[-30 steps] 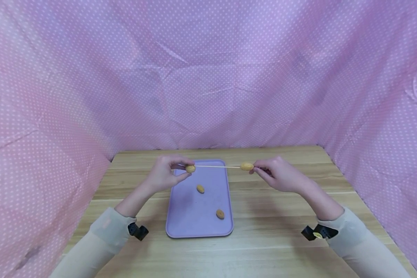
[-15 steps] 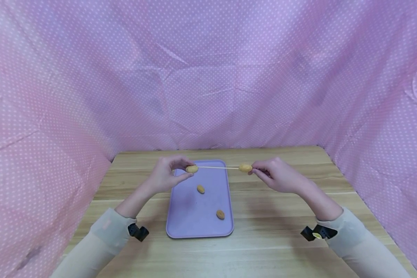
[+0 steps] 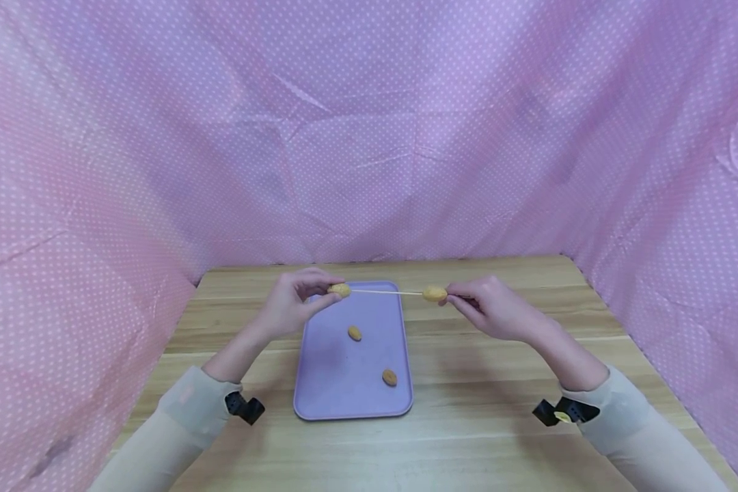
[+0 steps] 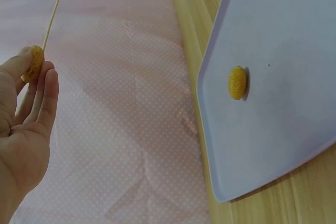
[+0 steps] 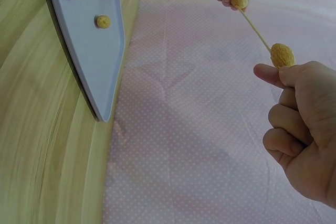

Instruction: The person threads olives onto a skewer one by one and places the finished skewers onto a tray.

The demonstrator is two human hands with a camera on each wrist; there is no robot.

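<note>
Thin stick [image 3: 386,292], one: held roughly level above lilac tray [image 3: 326,396] and desk [image 3: 467,451]. My left grip [image 3: 292,302]: pinching a yellow-brown oval piece [image 3: 341,290] at one end. My right grip [image 3: 492,309]: pinching the stick behind a second piece [image 3: 434,294]. Two loose pieces [image 3: 354,333]: in the tray.

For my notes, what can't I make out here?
Head view: left end of the stick, hidden by the oval piece in the left hand.
Left wrist view: most of the right hand, cut by the top edge.
Left wrist view: speck on the tray, too small to identify.
</note>
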